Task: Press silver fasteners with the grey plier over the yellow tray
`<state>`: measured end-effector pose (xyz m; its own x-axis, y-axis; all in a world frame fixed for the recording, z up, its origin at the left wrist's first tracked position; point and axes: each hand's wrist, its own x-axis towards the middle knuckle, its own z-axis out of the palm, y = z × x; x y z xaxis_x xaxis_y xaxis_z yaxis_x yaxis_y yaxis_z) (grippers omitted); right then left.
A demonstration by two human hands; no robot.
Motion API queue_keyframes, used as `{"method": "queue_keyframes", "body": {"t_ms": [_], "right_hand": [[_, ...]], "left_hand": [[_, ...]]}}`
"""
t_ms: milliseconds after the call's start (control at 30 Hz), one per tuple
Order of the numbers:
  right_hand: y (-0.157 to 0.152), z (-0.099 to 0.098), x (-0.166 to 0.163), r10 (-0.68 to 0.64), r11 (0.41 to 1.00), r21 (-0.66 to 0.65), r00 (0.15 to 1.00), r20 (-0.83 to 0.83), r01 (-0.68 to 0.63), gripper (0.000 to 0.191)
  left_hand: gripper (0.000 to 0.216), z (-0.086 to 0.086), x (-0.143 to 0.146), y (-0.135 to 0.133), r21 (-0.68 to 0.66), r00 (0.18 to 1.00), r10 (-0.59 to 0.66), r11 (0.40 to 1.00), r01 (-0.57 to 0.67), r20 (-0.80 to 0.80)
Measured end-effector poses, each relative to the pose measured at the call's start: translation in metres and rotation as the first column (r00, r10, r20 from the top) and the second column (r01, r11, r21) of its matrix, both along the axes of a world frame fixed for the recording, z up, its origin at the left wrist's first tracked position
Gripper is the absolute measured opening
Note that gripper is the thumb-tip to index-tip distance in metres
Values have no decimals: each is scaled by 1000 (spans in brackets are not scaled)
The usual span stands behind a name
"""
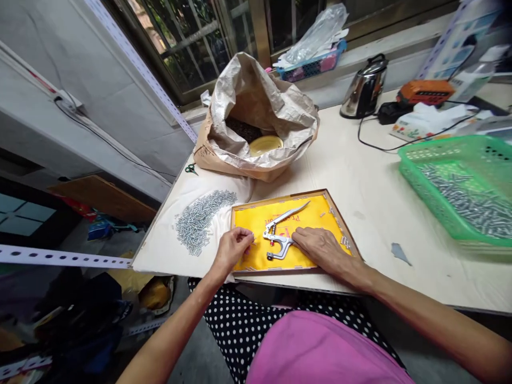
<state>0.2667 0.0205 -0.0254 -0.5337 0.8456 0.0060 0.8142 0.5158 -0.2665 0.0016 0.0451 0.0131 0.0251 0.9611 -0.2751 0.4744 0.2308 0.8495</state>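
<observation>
A shallow cardboard tray [340, 210] lined with yellow cloth [248, 216] lies at the table's front edge. Silver snap pliers [285, 246] rest on the cloth, their upper handle raised and jaws facing left. My right hand [322, 246] is closed over the lower handle, which its fingers partly hide. Left of the jaws, my left hand [237, 245] pinches something too small to make out between thumb and fingertips. Several small metal pieces [346, 242] lie along the tray's right side. A heap of small silver metal pieces [200, 221] spreads on white cloth to the left.
Behind the tray stands an open paper sack [256, 165] with dark contents and a yellow dish [266, 145]. At right is a green basket [424, 197] of metal pieces. Scissors [191, 169], a kettle [362, 90] and a black cable [376, 145] are farther back. A grey scrap [400, 253] lies right.
</observation>
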Motion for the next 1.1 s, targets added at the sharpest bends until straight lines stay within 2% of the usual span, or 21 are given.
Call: {"method": "queue_keyframes", "body": {"t_ms": [167,300,433,733,900,1100], "right_hand": [[-6,7,1,70,992,103,998,-10,-68,21],[-7,5,0,68,985,161,998,0,-67,21],[-7,1,1,70,981,180,998,6,-69,20],[-5,1,-1,68,984,161,997,27,-71,19],[-5,2,-4,56,994,90,998,25,-58,19],[1,4,-3,68,998,11,996,53,-69,17]], "left_hand": [[34,-12,32,-22,-136,987,76,989,-57,139],[29,-18,35,-29,-170,976,132,980,-102,175],[28,-22,37,-30,-178,979,139,978,-112,147],[19,-17,41,-17,-277,996,80,959,-68,30],[18,-16,40,-10,-315,999,-26,949,11,-44],[22,-10,41,-4,-432,987,-125,899,70,-100]]}}
